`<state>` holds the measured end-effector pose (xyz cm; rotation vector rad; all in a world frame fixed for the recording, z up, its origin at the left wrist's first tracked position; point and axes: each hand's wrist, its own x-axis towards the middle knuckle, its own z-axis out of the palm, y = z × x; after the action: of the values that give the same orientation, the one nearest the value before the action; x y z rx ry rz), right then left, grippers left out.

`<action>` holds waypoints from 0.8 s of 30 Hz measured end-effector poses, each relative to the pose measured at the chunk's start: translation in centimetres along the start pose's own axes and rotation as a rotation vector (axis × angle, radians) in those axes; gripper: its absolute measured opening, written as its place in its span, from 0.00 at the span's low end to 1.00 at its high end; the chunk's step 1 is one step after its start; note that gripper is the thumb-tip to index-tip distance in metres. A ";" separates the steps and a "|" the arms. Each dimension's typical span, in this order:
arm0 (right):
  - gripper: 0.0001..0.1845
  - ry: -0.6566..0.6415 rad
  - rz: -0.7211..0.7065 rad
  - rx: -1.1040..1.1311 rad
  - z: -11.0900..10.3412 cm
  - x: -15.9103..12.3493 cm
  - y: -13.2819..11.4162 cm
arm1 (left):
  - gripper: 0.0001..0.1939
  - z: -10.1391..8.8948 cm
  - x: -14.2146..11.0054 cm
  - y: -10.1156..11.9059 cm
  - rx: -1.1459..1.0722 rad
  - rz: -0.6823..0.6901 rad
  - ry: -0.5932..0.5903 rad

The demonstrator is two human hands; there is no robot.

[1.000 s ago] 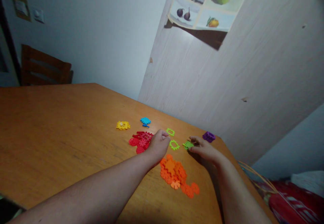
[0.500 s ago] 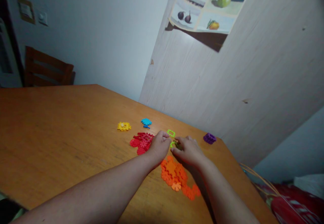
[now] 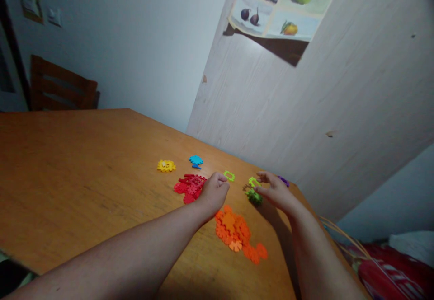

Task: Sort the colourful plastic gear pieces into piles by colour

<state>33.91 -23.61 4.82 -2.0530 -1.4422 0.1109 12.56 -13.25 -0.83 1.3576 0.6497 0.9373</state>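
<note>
My left hand [image 3: 214,192] is closed in a pinch at the edge of a lime-green, notched frame-shaped plastic piece [image 3: 229,175]. Beside its wrist lies a heap of red plastic pieces [image 3: 190,188], partly covered by the hand. Farther right, my right hand [image 3: 276,191] holds a second lime-green notched piece [image 3: 253,182] between thumb and fingers. Just below that piece is a small pile of darker green pieces [image 3: 254,197] on the table. Orange flower-like pieces [image 3: 233,227] lie heaped between my forearms.
Yellow pieces [image 3: 166,166] and blue pieces [image 3: 195,161] sit toward the back left of the wooden table [image 3: 101,164]. A purple piece [image 3: 283,181] shows behind my right hand. The wall panel [image 3: 271,110] rises along the far edge; a chair [image 3: 63,85] stands back left.
My right hand has moved right, away from the left hand, with a lime-green piece, uncovering the green pile and hiding part of the purple piece. My left hand stays nearly still.
</note>
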 end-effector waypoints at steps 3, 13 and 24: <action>0.30 0.012 0.082 0.013 -0.8 -0.1 2.0 | 0.05 0.0 0.1 0.0 0.009 0.005 0.000; 0.27 -0.059 0.188 0.109 -0.1 -1.2 1.1 | 0.05 0.1 -0.1 0.1 0.009 -0.003 0.005; 0.18 0.029 0.037 -0.031 0.9 0.5 0.2 | 0.11 0.0 0.6 -0.9 0.076 -0.030 0.069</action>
<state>33.95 -22.80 4.11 -2.0986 -1.3971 0.0742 13.05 -12.70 -1.61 1.3839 0.7631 0.9461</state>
